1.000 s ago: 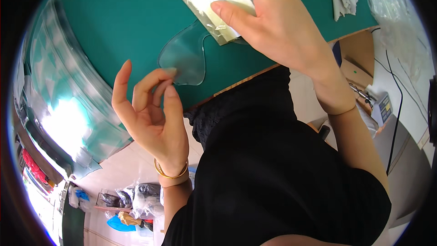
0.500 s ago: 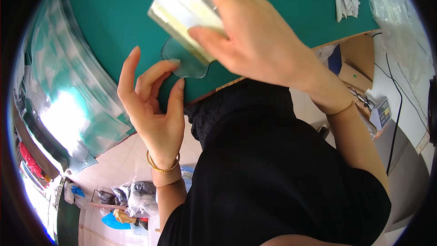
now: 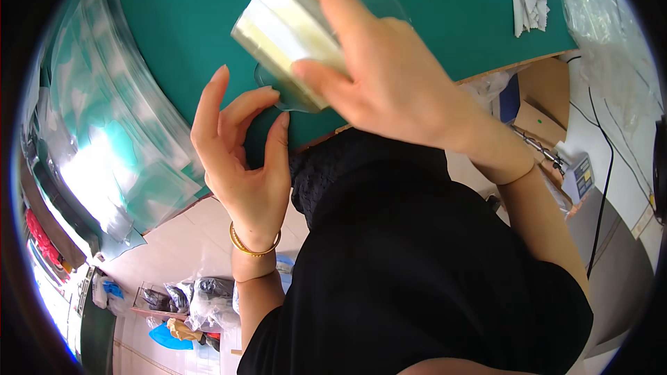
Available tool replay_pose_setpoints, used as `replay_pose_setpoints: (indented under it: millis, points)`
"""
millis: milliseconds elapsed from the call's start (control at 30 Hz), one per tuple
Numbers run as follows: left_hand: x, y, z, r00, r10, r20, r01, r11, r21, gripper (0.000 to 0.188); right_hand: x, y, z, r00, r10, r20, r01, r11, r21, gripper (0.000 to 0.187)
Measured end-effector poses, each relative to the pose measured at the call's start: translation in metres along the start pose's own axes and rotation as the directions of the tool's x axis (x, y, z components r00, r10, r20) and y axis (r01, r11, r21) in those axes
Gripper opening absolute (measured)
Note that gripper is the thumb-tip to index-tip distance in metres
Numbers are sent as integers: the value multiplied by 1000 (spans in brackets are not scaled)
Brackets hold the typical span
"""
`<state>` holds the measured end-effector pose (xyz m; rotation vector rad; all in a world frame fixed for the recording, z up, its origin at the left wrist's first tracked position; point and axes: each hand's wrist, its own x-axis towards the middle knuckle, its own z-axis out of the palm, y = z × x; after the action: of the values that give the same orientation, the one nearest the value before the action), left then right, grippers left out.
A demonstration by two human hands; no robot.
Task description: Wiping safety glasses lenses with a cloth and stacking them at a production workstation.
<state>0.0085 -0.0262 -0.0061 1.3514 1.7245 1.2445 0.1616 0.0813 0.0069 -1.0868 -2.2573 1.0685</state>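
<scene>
My right hand [image 3: 396, 76] grips a boxy block [image 3: 288, 35], pale yellow and white with shiny clear edges; its exact kind does not show. The block is tilted over a thin transparent piece with a rounded outline [image 3: 297, 103], which lies near the front edge of the green table and is mostly hidden. My left hand [image 3: 243, 146] has its fingers curved and apart. Its fingertips are at the left edge of the transparent piece, and whether they touch it I cannot tell. Another clear curved outline [image 3: 385, 1] shows on the table beyond my right hand.
Clear plastic sheets [image 3: 118, 90] cover the left of the green table [image 3: 180, 7]. A crumpled white cloth [image 3: 529, 3] lies at the right, beside clear plastic wrapping [image 3: 608, 42]. Below the right edge are a cardboard box [image 3: 545, 94], a grey device [image 3: 578, 177] and black cables [image 3: 603, 187].
The view has shifted slightly. The block in my right hand now covers more of the transparent piece. A clear outline beyond that hand has come into sight. My left hand keeps its pose.
</scene>
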Motion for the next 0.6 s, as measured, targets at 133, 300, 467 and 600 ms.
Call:
replay_pose_setpoints:
  millis: [133, 300, 467, 600]
  points:
    - [-3, -3, -1, 996, 11, -84, -2, 994, 109, 67, 3, -7, 6, 999, -38, 31, 38, 999, -5, 35]
    - [-6, -2, -13, 996, -48, -71, 53, 995, 80, 44, 11, 27, -42, 995, 55, -88, -47, 994, 95, 44]
    - [34, 25, -16, 985, 115, 126, -151, 931, 332, 41, 14, 55, -104, 945, 206, -256, -276, 919, -280, 39]
    - [70, 39, 17, 872, 279, 402, -455, 765, 456, 37, -3, 66, -124, 878, -317, -359, -60, 670, -739, 47]
